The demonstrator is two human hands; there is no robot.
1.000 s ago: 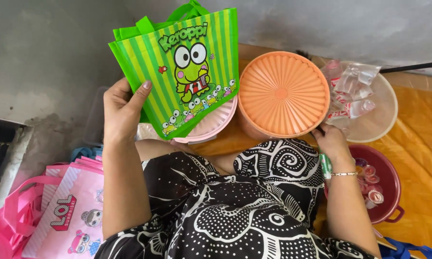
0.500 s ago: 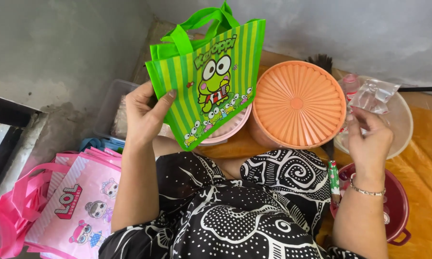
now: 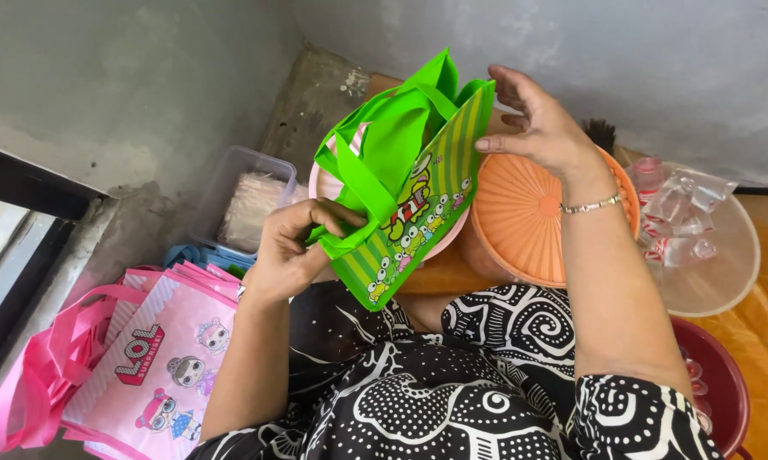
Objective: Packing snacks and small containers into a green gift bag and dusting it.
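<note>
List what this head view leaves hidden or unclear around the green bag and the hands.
- Inside of the green bag: hidden by its own folded sides.
- Pink dish: mostly covered by the bag.
- Orange lidded container: contents hidden by its lid.
- Red basin: cut off by the right edge.

Count: one green bag [image 3: 409, 183], one orange lid [image 3: 533, 226], one clear box [image 3: 241, 200], two hands, left [image 3: 288, 251] and right [image 3: 542, 128].

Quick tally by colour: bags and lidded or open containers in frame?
Green bag, held by left hand and right hand: 1
Pink bags, stacked, exact number unclear: at least 2
Orange lidded container: 1
Clear box: 1
Red basin: 1
Total: at least 6
</note>
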